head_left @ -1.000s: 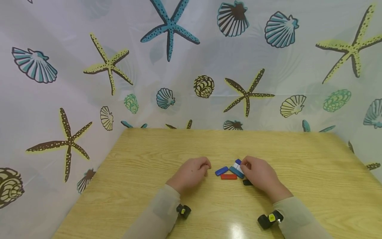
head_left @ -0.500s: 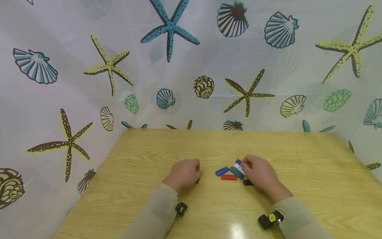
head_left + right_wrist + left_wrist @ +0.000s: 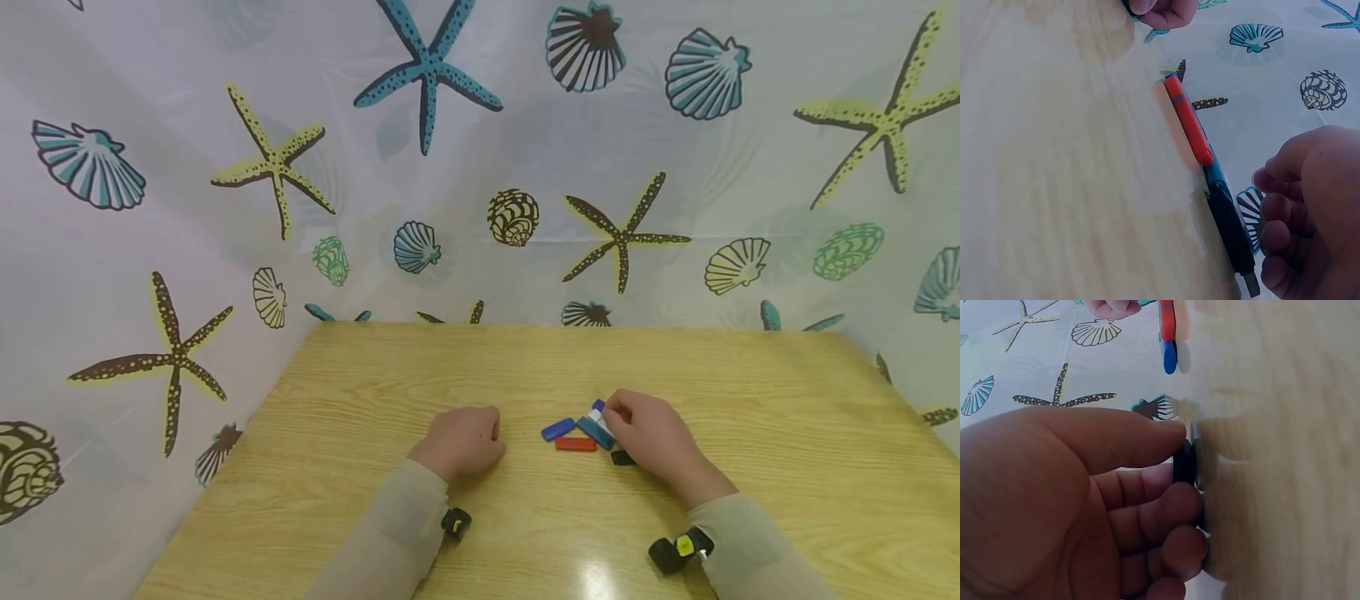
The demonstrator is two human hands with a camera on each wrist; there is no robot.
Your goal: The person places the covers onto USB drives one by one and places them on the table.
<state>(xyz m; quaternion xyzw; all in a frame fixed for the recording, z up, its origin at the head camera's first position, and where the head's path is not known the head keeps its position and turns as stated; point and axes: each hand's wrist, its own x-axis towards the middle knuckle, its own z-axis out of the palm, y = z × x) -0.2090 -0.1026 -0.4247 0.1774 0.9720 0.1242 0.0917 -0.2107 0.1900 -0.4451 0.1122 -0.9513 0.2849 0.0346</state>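
My left hand (image 3: pixel 459 442) lies low over the table, left of a small group of USB sticks. Between its thumb and fingers it pinches a small black USB stick (image 3: pixel 1184 464), mostly covered by the fingers. My right hand (image 3: pixel 651 429) hovers at the right side of the group, fingers loosely curled, with nothing showing in them in the right wrist view. Beside it lie a teal stick (image 3: pixel 595 432), a white one (image 3: pixel 596 414) with a dark blue end (image 3: pixel 598 405), and a black stick (image 3: pixel 1229 228) with a metal plug. A red stick (image 3: pixel 575 444) and a blue stick (image 3: pixel 558 429) lie further left.
The wooden table (image 3: pixel 375 367) reaches back to a pale curtain (image 3: pixel 480 275) printed with starfish and shells, which also hangs along both sides. Small black cameras (image 3: pixel 456 523) are strapped at both wrists.
My left hand has moved left and slightly toward me, away from the group, and come down with the black USB stick. The right hand has stayed almost still.
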